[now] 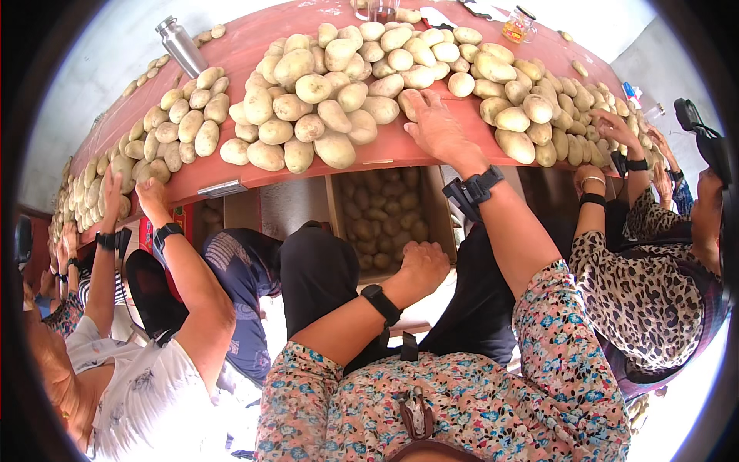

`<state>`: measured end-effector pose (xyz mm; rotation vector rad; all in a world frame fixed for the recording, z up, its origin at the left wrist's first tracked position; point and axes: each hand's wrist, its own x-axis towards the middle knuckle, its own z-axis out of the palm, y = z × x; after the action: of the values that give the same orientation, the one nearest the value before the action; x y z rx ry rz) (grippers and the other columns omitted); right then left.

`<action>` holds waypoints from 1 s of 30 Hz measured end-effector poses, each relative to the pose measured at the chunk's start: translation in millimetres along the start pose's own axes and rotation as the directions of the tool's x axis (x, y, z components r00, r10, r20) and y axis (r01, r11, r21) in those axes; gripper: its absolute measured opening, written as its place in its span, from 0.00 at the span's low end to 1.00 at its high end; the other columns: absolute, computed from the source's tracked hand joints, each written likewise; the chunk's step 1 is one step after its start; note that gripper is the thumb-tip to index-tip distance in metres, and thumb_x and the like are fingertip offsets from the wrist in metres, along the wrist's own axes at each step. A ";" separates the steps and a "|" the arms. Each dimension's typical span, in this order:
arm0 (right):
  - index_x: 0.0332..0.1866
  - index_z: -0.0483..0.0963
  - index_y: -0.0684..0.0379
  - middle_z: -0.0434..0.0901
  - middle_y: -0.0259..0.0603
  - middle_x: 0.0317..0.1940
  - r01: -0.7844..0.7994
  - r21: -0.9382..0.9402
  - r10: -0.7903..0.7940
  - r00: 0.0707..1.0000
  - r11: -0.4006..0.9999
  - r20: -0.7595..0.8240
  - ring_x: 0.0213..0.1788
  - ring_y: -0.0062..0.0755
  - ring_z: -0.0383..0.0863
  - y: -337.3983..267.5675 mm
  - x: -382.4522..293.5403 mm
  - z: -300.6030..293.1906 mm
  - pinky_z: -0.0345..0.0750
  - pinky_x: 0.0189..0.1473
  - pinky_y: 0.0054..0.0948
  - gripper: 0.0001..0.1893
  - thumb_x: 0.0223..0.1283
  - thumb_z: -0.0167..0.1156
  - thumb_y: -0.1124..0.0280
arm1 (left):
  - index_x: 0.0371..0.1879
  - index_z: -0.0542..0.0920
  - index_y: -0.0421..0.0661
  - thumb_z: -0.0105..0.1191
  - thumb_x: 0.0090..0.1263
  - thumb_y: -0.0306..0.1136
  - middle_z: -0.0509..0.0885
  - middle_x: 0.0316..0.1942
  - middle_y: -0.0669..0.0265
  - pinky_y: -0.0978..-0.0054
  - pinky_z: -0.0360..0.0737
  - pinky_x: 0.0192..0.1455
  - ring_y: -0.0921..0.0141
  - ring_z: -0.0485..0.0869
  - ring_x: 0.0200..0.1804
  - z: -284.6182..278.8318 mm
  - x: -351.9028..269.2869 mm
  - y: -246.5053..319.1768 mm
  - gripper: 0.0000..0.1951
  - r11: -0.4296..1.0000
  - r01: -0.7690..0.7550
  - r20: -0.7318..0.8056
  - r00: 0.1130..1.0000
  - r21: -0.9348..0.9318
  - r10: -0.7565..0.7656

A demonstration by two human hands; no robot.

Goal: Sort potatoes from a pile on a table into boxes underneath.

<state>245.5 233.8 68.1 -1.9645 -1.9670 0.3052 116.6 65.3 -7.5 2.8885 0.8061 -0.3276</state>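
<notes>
Potatoes (pixel 312 110) lie heaped on a red table (pixel 398 138) before me. My right hand (pixel 436 124) reaches over the table between two heaps, its fingers on a potato (pixel 409 105) at the edge of the middle heap; whether it grips that potato is hard to tell. Down at my lap, my left hand (pixel 424 267) has its fingers curled, back of the hand up, over the near side of a cardboard box (pixel 336 225) of potatoes under the table. Its palm is hidden, so anything inside it cannot be seen. Black bands sit on both my wrists.
Co-workers sit on both sides, with a person's hands (pixel 153 199) at the left heap and another person's hand (pixel 615 127) at the right heap. A steel bottle (pixel 182 47), a glass jar (pixel 518 26) and a glass mug (pixel 381 10) stand farther back. A metal clip (pixel 222 188) is on the table edge.
</notes>
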 end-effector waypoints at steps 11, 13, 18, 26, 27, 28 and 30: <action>0.63 0.61 0.61 0.70 0.51 0.56 -0.095 0.000 0.094 0.986 0.995 -0.137 0.56 0.51 0.73 31.0 31.2 6.3 0.72 0.56 0.44 0.28 0.59 0.55 0.62 | 0.32 0.81 0.44 0.48 0.62 0.32 0.80 0.34 0.62 0.65 0.74 0.37 0.66 0.80 0.38 -6.0 9.2 3.1 0.08 0.998 -0.019 -0.043 0.999 -0.061 0.016; 0.61 0.64 0.64 0.75 0.50 0.51 -0.106 0.065 0.114 0.984 0.992 -0.135 0.50 0.47 0.77 30.6 36.1 -7.3 0.76 0.52 0.42 0.26 0.60 0.52 0.61 | 0.32 0.81 0.44 0.48 0.62 0.32 0.80 0.33 0.62 0.65 0.74 0.36 0.66 0.80 0.38 -8.0 8.2 1.2 0.08 0.999 -0.008 -0.068 0.998 -0.048 0.005; 0.51 0.69 0.63 0.78 0.43 0.42 -0.092 0.968 0.098 0.993 0.235 0.071 0.33 0.29 0.79 14.8 8.9 -67.8 0.72 0.29 0.21 0.18 0.68 0.42 0.60 | 0.34 0.81 0.45 0.48 0.62 0.33 0.80 0.35 0.62 0.64 0.75 0.36 0.66 0.81 0.39 -12.5 -1.2 -5.9 0.09 0.999 0.021 -0.008 1.000 -0.048 -0.022; 0.53 0.68 0.62 0.80 0.45 0.38 0.014 1.000 -0.131 0.991 0.023 -0.010 0.30 0.22 0.76 -31.5 -95.8 -183.4 0.70 0.26 0.18 0.19 0.68 0.48 0.58 | 0.32 0.83 0.45 0.49 0.61 0.32 0.82 0.33 0.59 0.63 0.79 0.34 0.62 0.84 0.35 -2.9 -0.5 -18.7 0.09 0.993 -0.005 -0.147 0.989 -0.115 -0.012; 0.54 0.68 0.62 0.80 0.43 0.37 0.036 0.988 -0.122 0.992 0.148 -0.018 0.29 0.21 0.75 -38.6 -112.4 -197.7 0.69 0.25 0.17 0.19 0.68 0.49 0.58 | 0.32 0.83 0.45 0.49 0.61 0.32 0.82 0.33 0.59 0.63 0.79 0.34 0.62 0.84 0.35 -4.6 3.4 -17.8 0.09 0.993 -0.027 -0.172 0.985 -0.112 0.007; 0.54 0.68 0.61 0.79 0.42 0.36 0.042 0.966 -0.121 0.993 0.257 -0.012 0.29 0.19 0.74 -43.7 -126.3 -202.8 0.68 0.25 0.16 0.18 0.68 0.50 0.59 | 0.35 0.84 0.45 0.51 0.60 0.32 0.83 0.35 0.59 0.58 0.79 0.34 0.60 0.85 0.38 -3.7 2.2 -17.6 0.09 0.995 0.004 -0.149 0.989 -0.096 -0.018; 0.55 0.67 0.61 0.79 0.39 0.34 -0.022 0.942 -0.154 0.985 0.335 0.077 0.24 0.15 0.70 -43.2 -150.5 -202.7 0.64 0.21 0.12 0.20 0.66 0.53 0.57 | 0.33 0.86 0.46 0.52 0.58 0.31 0.86 0.35 0.59 0.54 0.80 0.32 0.59 0.86 0.39 0.7 -6.0 -26.0 0.09 0.990 0.010 -0.110 0.994 -0.137 -0.026</action>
<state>281.5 65.1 257.5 -1.0396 -1.3195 1.2923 97.9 84.3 -8.4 2.7930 0.8372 -0.1081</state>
